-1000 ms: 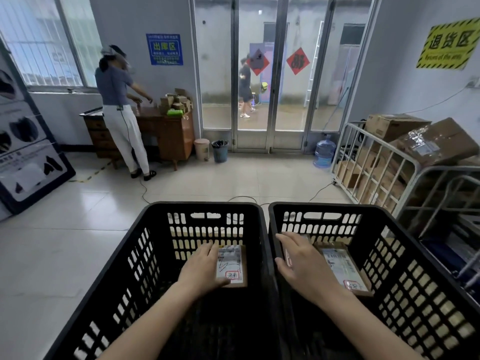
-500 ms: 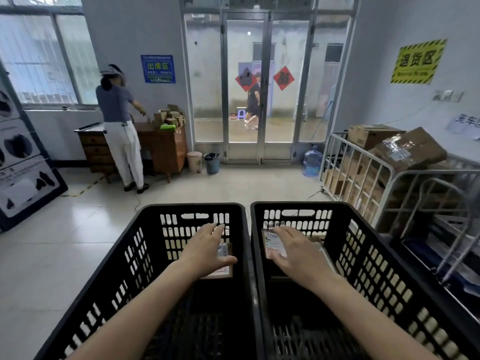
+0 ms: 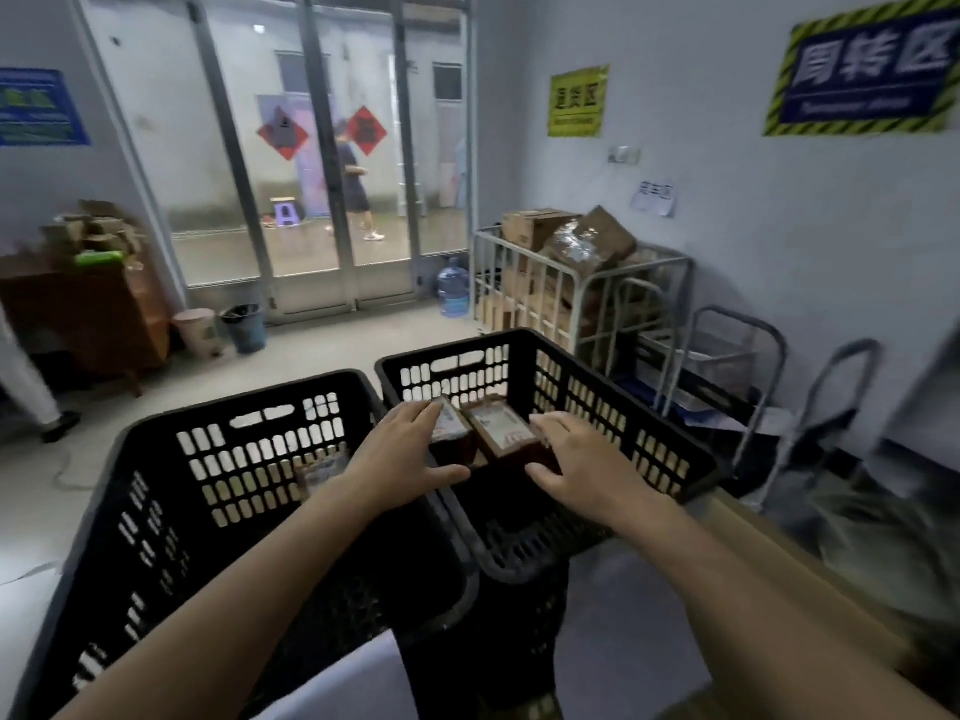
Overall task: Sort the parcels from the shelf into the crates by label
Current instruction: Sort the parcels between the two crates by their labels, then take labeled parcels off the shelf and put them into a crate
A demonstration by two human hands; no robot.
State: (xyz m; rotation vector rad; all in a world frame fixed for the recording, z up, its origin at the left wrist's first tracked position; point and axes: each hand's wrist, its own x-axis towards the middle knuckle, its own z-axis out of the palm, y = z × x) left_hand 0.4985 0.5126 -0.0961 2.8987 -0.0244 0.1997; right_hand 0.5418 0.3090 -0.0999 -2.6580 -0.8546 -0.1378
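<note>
Overhead from the head view: two parcels point(image 3: 488, 428) down in right crate point(image 3: 649, 423), another parcel point(image 3: 322, 472) in left crate point(image 3: 156, 459). Left hand point(image 3: 400, 459) and right hand point(image 3: 582, 465) spread, empty, flanking the pair. Shelf unseen, remaining parcels unknown.

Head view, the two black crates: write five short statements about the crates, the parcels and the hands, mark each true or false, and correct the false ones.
1. Two boxed parcels sit side by side in the right crate. True.
2. The left crate holds no parcel. False: a labelled parcel lies in it, by its far wall.
3. Both hands are over the right crate. True: the left hand reaches across the rims to it, and the right hand is there too.
4. The right hand is lifting a parcel clear of the crate. False: its fingers are spread open beside the parcels.
5. The crates are red. False: both are black.
</note>
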